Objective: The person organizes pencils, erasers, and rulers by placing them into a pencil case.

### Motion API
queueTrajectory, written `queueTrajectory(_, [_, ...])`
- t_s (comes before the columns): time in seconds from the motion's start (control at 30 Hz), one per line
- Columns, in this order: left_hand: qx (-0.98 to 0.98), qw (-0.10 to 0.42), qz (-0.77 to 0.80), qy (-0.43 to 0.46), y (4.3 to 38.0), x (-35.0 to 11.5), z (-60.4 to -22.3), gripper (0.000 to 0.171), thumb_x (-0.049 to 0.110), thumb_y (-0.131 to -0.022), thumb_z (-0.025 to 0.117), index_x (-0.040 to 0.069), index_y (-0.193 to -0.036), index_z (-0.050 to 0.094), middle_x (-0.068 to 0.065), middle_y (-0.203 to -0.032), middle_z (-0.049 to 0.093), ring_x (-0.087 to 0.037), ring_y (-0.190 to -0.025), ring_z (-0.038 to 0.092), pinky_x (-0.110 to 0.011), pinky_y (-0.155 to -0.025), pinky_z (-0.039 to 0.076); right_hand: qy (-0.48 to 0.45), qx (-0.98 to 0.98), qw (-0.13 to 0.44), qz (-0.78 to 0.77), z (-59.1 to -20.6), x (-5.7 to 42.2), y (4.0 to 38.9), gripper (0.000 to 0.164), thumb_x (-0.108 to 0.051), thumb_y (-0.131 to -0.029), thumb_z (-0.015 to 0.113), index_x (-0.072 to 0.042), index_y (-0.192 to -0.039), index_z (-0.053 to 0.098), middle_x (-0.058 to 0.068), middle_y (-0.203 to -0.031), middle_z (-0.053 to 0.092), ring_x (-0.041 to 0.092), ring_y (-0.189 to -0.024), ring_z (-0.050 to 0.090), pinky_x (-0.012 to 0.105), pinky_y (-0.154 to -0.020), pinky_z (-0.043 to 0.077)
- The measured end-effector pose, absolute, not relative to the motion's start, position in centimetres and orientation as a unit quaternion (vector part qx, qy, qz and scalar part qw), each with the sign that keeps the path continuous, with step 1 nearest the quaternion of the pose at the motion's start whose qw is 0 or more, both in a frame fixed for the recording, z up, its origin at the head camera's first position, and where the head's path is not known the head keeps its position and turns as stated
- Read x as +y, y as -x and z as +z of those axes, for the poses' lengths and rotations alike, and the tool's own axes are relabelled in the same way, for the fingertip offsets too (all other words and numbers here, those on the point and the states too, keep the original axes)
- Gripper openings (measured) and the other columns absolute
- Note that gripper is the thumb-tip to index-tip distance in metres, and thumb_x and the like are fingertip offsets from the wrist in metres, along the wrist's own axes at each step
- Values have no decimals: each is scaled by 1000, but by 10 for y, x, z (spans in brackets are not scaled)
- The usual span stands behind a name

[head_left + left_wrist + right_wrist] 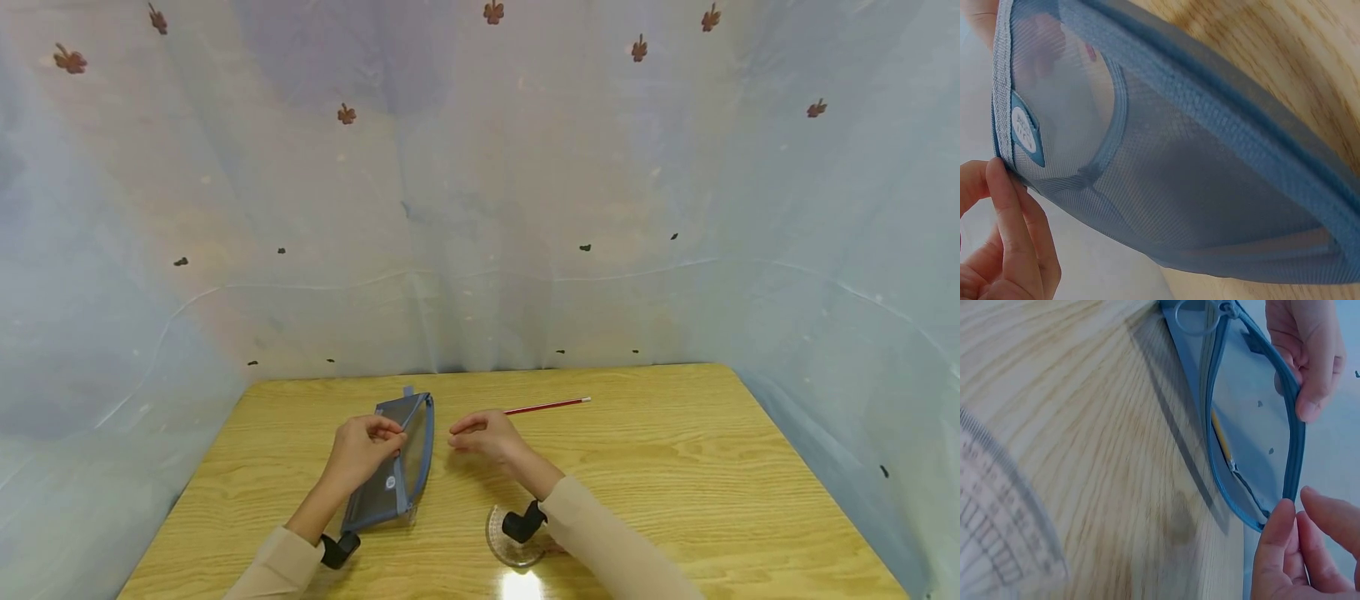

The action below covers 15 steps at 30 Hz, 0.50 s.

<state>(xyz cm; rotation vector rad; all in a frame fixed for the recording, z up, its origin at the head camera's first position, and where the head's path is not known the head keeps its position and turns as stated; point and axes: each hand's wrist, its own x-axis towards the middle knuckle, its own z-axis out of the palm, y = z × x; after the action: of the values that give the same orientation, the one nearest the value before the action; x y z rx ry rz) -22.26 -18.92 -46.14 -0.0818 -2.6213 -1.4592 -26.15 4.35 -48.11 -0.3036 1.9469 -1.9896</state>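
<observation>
A blue mesh pencil case (375, 496) stands tilted on the table, its zip mouth spread wide. My left hand (362, 450) pinches one edge of that mouth; in the left wrist view its fingers (1007, 206) are at the rim beside a round white label. On the other side, my right hand (487, 435) hovers just right of the mouth, thumb and fingers slightly apart with nothing between them. Its fingertips (1282, 515) overlap the rim in the right wrist view. Inside the case (1294, 444) lies a yellow rod (1221, 437) with a thin dark end.
Behind the right hand lies a red pencil (547, 407) with a white end. A clear round protractor (504, 546) is near the front, below the right wrist. The wooden table (675, 467) ends at a pale hanging sheet (480, 317).
</observation>
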Motion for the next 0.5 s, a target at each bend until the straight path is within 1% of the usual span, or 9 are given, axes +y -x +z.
queueTrajectory(0.13, [-871,69,-485,28,223,-189,-463,5,3,-86,77,1,-87,73,-3,-74,67,-18,-64,69,-35,-60,61,109,691,162,-697,-482,49,265,25,8,-88,71,20,-109,64,17,-96,71,40,-94,69,50,-87,57])
queueTrajectory(0.23, [-870,69,-486,31,223,-189,-463,4,3,-86,77,1,-88,73,-3,-74,67,-17,-64,69,-36,-60,61,109,695,159,-693,-481,54,266,26,7,-89,71,20,-110,64,15,-96,71,42,-96,68,51,-87,57])
queueTrajectory(0.3, [-869,68,-488,34,223,-189,-463,4,2,-86,76,1,-88,73,-3,-74,67,-17,-64,69,-37,-61,61,110,700,157,-688,-481,58,267,27,6,-89,70,20,-110,63,15,-96,71,43,-95,68,51,-88,56])
queueTrajectory(0.5, [-870,70,-486,38,223,-189,-464,4,2,-86,76,1,-88,73,-3,-74,67,-16,-63,68,-35,-60,61,113,716,140,-675,-481,69,269,26,4,-89,71,19,-109,65,17,-95,72,44,-92,68,53,-86,56])
